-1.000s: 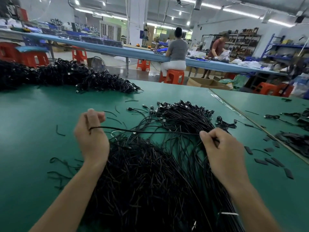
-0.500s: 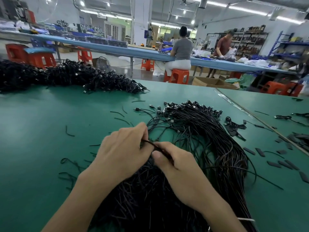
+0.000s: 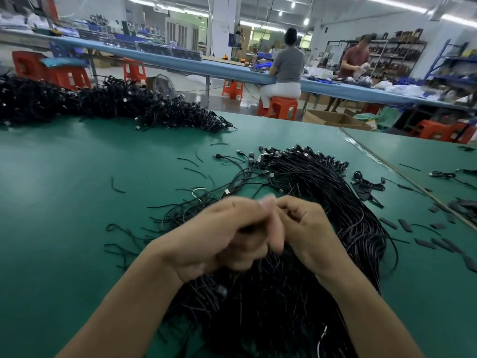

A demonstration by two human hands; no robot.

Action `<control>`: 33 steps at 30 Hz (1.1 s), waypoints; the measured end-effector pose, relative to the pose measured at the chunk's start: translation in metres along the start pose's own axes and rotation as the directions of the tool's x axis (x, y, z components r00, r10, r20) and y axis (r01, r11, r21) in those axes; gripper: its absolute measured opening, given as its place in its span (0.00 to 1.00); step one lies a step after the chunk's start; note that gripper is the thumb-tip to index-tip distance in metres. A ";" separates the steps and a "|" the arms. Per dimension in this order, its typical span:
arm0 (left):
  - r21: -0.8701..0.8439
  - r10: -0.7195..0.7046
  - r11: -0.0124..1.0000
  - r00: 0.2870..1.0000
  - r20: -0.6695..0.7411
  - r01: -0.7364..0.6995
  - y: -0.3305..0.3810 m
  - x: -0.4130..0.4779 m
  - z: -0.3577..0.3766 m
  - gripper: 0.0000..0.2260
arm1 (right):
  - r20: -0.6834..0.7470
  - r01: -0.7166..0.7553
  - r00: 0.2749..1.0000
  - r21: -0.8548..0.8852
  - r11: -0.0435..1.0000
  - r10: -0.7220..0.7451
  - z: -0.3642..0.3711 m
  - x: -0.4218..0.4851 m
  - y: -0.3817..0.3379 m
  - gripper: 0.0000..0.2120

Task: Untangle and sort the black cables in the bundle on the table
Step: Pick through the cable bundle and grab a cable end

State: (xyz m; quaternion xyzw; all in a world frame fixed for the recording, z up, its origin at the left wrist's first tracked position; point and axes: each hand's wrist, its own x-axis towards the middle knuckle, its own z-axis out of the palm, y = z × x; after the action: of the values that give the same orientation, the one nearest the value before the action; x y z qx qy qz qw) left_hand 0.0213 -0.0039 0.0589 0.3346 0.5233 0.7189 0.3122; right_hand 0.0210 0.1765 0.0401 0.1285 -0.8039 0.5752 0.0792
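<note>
A big bundle of thin black cables [image 3: 322, 192] lies on the green table [image 3: 64, 189], running from the near edge to its connector ends [image 3: 296, 153] farther back. My left hand [image 3: 222, 236] and my right hand [image 3: 304, 228] are pressed together just above the middle of the bundle. Both are motion-blurred, with their fingers curled. A dark cable strand shows between the fingers of my left hand, and my right fingertips pinch at the same spot. The cables directly beneath my hands are hidden.
A long heap of black cables [image 3: 103, 104] lies along the table's far left edge. Short loose wire pieces [image 3: 191, 164] lie left of the bundle. Flat black strips [image 3: 426, 244] and a small coiled cable [image 3: 366, 182] lie to its right. Two people work at a blue bench [image 3: 180, 64] behind.
My hands, wide apart with one cable stretched between them a second ago, have come together over the bundle and now sit closer still, moving fast.
</note>
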 end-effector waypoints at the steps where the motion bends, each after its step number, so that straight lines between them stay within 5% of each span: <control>1: -0.070 0.071 0.995 0.994 -0.078 -0.077 0.000 0.002 -0.002 0.19 | 0.046 -0.021 0.999 -0.027 0.999 0.022 0.002 -0.004 0.002 0.09; 4: -0.149 0.215 0.947 0.907 -0.361 -0.283 -0.005 0.007 -0.010 0.16 | 0.110 -0.038 0.992 -0.202 0.979 0.062 0.008 -0.016 0.006 0.08; 7: -0.080 0.237 0.939 0.797 -0.555 -0.334 -0.017 0.014 -0.016 0.17 | 0.225 0.036 0.974 -0.304 0.952 0.035 0.011 -0.024 0.000 0.08; 11: 0.341 0.380 0.919 0.682 -0.625 -0.200 -0.033 0.021 -0.017 0.14 | 0.331 0.097 0.943 -0.383 0.919 0.038 0.010 -0.029 -0.010 0.11; 13: 0.577 0.423 0.816 0.701 -0.575 -0.019 -0.038 0.021 -0.015 0.13 | 0.296 0.113 0.955 -0.384 0.916 0.006 0.008 -0.028 -0.015 0.11; 16: 0.635 0.326 0.766 0.792 -0.516 0.099 -0.040 0.020 -0.007 0.18 | 0.141 0.166 0.983 -0.400 0.901 -0.118 -0.002 -0.022 -0.020 0.06; 20: 0.532 0.106 0.831 0.890 -0.443 0.165 -0.026 0.017 0.003 0.34 | -0.072 0.186 0.974 -0.278 0.943 -0.213 -0.017 -0.016 -0.020 0.05; 23: 0.373 -0.074 0.906 0.942 -0.326 0.200 -0.017 0.012 0.006 0.34 | -0.126 0.204 0.967 -0.130 0.970 -0.220 -0.019 -0.012 -0.016 0.03; 27: 0.009 -0.041 0.999 0.978 -0.203 0.044 -0.008 0.010 0.003 0.23 | -0.076 0.111 0.991 -0.031 0.993 -0.113 -0.016 -0.012 -0.006 0.14; 33: -0.257 0.172 0.938 0.955 -0.242 -0.234 -0.003 0.000 -0.009 0.19 | 0.081 0.038 0.996 -0.031 0.999 -0.036 0.002 -0.004 0.003 0.16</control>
State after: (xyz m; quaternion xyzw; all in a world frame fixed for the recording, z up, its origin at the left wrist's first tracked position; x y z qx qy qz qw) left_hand 0.0140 -0.0079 0.0536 0.2587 0.4084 0.8468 0.2218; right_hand 0.0238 0.1756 0.0359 0.1651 -0.8132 0.5549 0.0595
